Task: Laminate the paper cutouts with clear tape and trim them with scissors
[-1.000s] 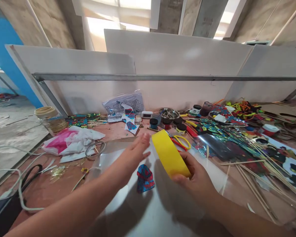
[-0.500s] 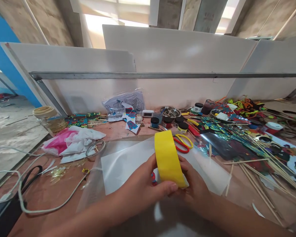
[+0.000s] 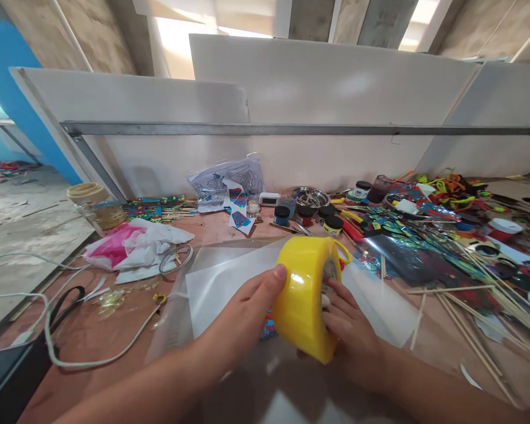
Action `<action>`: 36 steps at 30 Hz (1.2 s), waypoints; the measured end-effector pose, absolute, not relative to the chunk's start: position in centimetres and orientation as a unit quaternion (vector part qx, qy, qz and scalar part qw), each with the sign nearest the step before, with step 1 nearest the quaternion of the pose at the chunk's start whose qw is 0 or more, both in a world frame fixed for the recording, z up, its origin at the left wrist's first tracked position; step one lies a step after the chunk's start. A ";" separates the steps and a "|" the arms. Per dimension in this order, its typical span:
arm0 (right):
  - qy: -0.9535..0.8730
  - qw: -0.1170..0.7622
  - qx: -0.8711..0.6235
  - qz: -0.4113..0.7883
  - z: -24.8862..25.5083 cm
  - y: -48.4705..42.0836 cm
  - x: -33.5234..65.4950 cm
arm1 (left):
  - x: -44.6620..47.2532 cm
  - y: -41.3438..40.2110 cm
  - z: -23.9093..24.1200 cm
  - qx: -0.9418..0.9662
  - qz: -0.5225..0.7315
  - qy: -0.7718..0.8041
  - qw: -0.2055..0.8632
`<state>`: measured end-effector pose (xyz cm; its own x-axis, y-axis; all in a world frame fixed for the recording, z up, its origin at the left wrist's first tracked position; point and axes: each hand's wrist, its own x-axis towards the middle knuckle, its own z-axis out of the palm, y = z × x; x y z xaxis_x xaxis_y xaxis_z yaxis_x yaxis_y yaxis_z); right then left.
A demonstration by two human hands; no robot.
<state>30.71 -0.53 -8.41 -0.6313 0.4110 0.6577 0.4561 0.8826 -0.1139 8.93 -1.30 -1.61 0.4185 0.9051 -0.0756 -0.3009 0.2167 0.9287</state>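
**Head view.** A wide roll of yellow adhesive tape is held on edge, just above the middle of the reddish-brown desk, between both hands.

- **Left hand**: clasps the roll's outer band, with the thumb laid on its upper curve.
- **Right hand**: grips the opposite, open side, with the fingertips pressed in at the core.
- **Beneath the roll:** a translucent plastic sheet lies flat on the desk. A blue-and-red paper cut-out shows on it, partly hidden by the roll.
- **Behind the roll:** a yellow scissor handle protrudes just past it. Farther back stands a row of small dark-lidded paint jars.
- **To the sides:** a crumpled pink-and-white plastic bag lies to the left, and loose bamboo sticks lie to the right.
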 end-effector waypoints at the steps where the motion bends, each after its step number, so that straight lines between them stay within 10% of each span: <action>1: -0.904 0.354 -0.238 -0.036 -8.5 -0.5 30.7 | 8.9 -1.3 -1.6 0.460 0.425 0.326 0.708; 36: -0.886 0.375 -0.259 -0.091 -9.0 -0.4 30.0 | 8.1 -1.5 -0.5 0.451 0.406 0.252 0.754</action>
<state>30.00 -0.37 -9.05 -0.5853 0.3901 0.7108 0.5266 0.8495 -0.0327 8.15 -1.46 -0.50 0.5435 0.8393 -0.0145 -0.3838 0.2638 0.8850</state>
